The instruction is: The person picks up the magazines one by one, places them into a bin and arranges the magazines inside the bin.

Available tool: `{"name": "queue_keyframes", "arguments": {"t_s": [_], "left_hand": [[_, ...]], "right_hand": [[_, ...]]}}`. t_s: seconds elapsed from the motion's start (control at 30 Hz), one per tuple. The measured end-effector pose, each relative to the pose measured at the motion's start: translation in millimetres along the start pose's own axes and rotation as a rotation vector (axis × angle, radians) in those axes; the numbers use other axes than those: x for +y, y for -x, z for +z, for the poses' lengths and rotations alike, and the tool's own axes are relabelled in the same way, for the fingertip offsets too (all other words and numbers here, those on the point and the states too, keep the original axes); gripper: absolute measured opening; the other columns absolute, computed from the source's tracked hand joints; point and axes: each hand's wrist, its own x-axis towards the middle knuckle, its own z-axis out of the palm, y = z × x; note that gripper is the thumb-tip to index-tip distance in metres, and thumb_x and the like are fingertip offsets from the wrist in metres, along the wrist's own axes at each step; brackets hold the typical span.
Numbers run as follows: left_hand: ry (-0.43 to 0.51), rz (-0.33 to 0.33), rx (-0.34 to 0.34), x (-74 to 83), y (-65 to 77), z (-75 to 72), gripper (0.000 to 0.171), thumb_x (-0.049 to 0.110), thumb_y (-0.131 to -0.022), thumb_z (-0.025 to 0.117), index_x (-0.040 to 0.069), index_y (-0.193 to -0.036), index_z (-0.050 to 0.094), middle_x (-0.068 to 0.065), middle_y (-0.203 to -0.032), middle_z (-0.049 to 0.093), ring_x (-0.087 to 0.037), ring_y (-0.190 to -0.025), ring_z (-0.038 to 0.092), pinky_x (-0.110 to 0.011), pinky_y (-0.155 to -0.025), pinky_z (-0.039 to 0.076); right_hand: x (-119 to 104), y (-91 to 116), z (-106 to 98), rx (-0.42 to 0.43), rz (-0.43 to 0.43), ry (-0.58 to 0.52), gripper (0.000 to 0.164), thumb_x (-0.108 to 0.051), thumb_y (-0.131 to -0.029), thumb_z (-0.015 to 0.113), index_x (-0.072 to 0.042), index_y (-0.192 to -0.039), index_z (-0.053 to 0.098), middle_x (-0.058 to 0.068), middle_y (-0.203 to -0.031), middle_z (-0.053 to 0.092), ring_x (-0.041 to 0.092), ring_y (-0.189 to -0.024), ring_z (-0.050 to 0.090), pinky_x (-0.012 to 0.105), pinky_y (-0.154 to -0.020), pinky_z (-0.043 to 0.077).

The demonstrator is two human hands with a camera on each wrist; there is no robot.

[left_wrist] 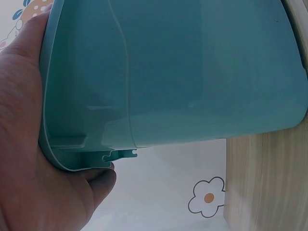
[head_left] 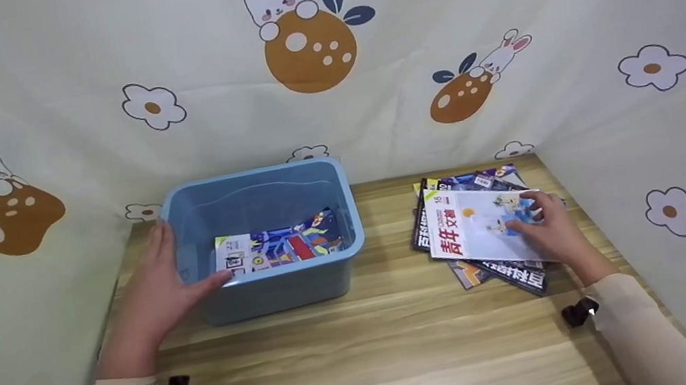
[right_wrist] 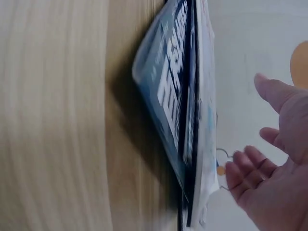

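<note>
My left hand grips the front left corner of a blue plastic bin, thumb along the front rim and fingers at the left side. In the left wrist view the hand wraps round the bin's rim. Inside the bin lies a colourful magazine. Over a messy pile at the right, my right hand is spread above a white magazine with red lettering. The right wrist view shows that hand with fingers apart, a gap between it and the pile's top. Darker magazines stick out below the white one.
The wooden table carries the bin at the left and the pile at the right. A pale curtain printed with rabbits and flowers stands behind and along both sides. A small black device is worn at each wrist.
</note>
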Motion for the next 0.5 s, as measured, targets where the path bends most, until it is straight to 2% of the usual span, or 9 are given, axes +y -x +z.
{"name": "queue_keyframes", "arguments": {"t_s": [0.17, 0.37, 0.5], "left_hand": [[0.011, -0.006, 0.005, -0.2, -0.1, 0.7, 0.151, 0.091, -0.080, 0.074, 0.009, -0.176, -0.007, -0.019, -0.184, -0.009, -0.058, -0.165, 0.009, -0.084, -0.117, 0.027], [0.001, 0.007, 0.017, -1.9, 0.0, 1.2, 0.150, 0.090, -0.080, 0.075, 0.007, -0.176, -0.006, -0.020, -0.184, -0.007, -0.056, -0.166, 0.009, -0.084, -0.118, 0.026], [-0.013, 0.019, 0.018, -2.5, -0.9, 1.2, 0.148, 0.089, -0.082, 0.074, 0.005, -0.176, -0.004, -0.021, -0.184, -0.006, -0.055, -0.166, 0.009, -0.082, -0.120, 0.025]], "right_hand": [[7.6, 1.0, -9.2, -0.039, 0.077, -0.002, 0.090, -0.040, -0.100, 0.085, 0.005, -0.163, 0.039, 0.040, -0.147, 0.043, 0.056, -0.133, 0.050, 0.070, -0.112, 0.045], [15.1, 1.6, -14.7, -0.048, 0.108, 0.023, 0.099, -0.046, -0.099, 0.085, 0.006, -0.167, 0.034, 0.039, -0.149, 0.040, 0.052, -0.134, 0.045, 0.068, -0.116, 0.040], [19.1, 1.5, -19.3, -0.080, 0.163, 0.074, 0.109, -0.055, -0.097, 0.083, 0.003, -0.171, 0.027, 0.044, -0.157, 0.032, 0.059, -0.141, 0.041, 0.074, -0.120, 0.035]]}}
